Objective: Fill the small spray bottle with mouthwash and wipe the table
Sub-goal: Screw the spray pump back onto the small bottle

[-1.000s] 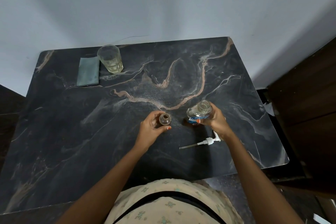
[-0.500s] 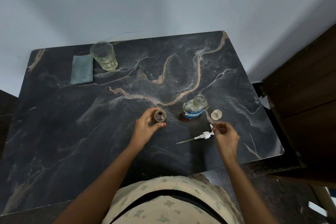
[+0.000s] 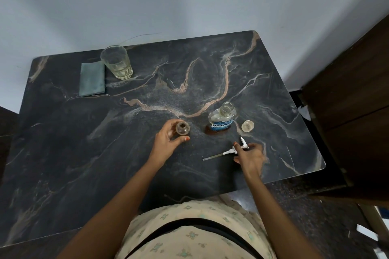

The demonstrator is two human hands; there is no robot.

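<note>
The small clear spray bottle [image 3: 182, 128] stands open and upright on the dark marble table [image 3: 84, 153], and my left hand [image 3: 166, 143] grips it from the near side. To its right stands the mouthwash bottle [image 3: 222, 119] with a blue label and no cap. Its clear cap [image 3: 247, 125] lies just to the right. The white spray pump [image 3: 230, 151] lies flat, its dip tube pointing left. My right hand [image 3: 251, 156] is at the pump's head, with thumb and fingers pinching it against the table.
A folded grey-green cloth [image 3: 92, 79] lies at the table's far left, with a drinking glass [image 3: 116, 62] holding a little pale liquid beside it. A dark wooden cabinet [image 3: 353, 101] stands close to the table's right edge. A wall runs behind the table.
My right hand set the mouthwash bottle down, left the cap beside it and came back to the spray pump's head. My left hand stayed on the small bottle.
</note>
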